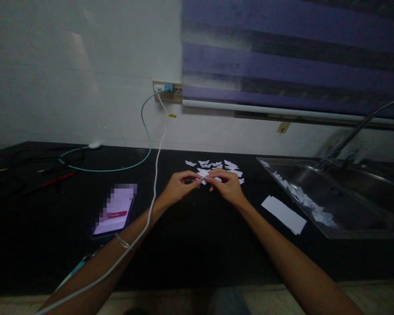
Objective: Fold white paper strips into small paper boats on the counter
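Observation:
Above the black counter (pixel 197 245), my left hand (pixel 182 186) and my right hand (pixel 227 183) meet, fingertips pinched from both sides on a small piece of folded white paper (pixel 204 178). Its exact shape is partly covered by my fingers. Just beyond my hands lie several small folded paper boats (pixel 204 163), loosely grouped; some are hidden behind my right hand. To the right of my right forearm rests a stack of white paper slips (pixel 284 214).
A steel sink (pixel 335 234) with a curved faucet (pixel 354 129) is at right, more folded paper (pixel 307 199) along its rim. A phone (pixel 116 210) lies at left. A white cable (pixel 155 175) runs from the wall outlet (pixel 175 95) across my left forearm.

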`<state>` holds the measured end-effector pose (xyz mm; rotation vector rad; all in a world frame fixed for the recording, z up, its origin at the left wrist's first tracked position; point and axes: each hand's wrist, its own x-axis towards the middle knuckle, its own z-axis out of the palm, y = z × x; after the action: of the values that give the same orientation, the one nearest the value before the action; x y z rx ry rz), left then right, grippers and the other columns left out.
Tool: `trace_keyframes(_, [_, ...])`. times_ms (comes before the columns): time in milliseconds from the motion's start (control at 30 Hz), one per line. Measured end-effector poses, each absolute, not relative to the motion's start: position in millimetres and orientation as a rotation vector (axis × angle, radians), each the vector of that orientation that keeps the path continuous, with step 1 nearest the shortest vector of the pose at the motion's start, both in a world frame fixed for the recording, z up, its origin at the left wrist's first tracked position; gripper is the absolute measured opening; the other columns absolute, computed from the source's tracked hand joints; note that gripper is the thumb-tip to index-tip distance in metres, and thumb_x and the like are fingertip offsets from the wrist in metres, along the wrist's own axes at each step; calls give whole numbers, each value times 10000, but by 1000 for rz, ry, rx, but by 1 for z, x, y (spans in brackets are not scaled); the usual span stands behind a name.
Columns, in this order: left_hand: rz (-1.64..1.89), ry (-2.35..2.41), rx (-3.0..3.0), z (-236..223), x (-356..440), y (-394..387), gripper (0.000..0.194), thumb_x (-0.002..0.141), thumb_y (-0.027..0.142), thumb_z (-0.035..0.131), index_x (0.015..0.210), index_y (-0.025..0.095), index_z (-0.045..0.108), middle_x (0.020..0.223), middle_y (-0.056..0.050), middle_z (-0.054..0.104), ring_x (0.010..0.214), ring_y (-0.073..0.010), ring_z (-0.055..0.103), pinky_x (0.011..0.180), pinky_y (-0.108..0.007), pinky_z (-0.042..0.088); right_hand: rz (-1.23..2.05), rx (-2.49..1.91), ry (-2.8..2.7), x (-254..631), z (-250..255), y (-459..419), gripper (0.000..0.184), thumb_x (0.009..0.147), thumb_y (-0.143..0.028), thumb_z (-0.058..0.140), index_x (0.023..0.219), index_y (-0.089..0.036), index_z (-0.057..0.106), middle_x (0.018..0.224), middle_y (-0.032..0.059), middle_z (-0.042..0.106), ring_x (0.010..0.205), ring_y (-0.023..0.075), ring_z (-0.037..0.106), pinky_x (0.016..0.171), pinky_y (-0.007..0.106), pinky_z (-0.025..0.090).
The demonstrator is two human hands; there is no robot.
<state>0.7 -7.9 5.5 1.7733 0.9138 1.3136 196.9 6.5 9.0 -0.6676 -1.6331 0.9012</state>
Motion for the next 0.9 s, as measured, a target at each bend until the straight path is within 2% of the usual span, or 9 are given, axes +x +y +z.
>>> trace_keyframes(133, [1350,982,1780,8,4,-12,181,814,319,705,857,144,724,805,-48,741,735,-153,686,780,-304,554,884,-712,-1628,195,11,4,103,756,-327,753,757,-225,762,867,53,708,712,173,642,455,266,530])
trace_keyframes(267, [1376,1003,1733,10,8,-16,196,838,327,681,883,137,700,825,-54,744,692,-149,690,725,-288,561,875,-793,-1614,194,12,2,141,765,-342,738,774,-201,746,806,46,704,616,143,606,452,258,508])
trace_keyframes(500, [1352,1024,1703,10,7,-16,351,844,325,680,1146,151,643,742,-36,737,671,-158,704,665,-268,563,959,-790,-1482,188,12,3,240,689,-335,792,848,-196,678,751,32,683,632,163,624,420,250,493])
trace_keyframes(733, [1365,1101,1710,12,8,-18,319,845,348,662,1084,142,710,824,-65,765,741,-185,722,680,-281,574,915,-833,-1508,187,14,1,235,709,-371,772,823,-186,684,700,20,676,540,129,574,449,259,471])
trace_keyframes(833, [1336,1115,1708,13,9,-17,320,843,336,665,1095,146,716,881,-78,771,793,-189,725,719,-285,575,889,-836,-1518,187,13,2,202,724,-335,759,838,-184,687,658,3,659,521,120,559,477,257,458])
trace_keyframes(900, [1322,1128,1708,12,9,-14,280,838,329,668,1034,140,735,895,-87,771,800,-192,724,717,-285,573,870,-855,-1522,188,13,3,189,727,-312,756,849,-186,685,636,-5,649,514,118,550,488,256,445])
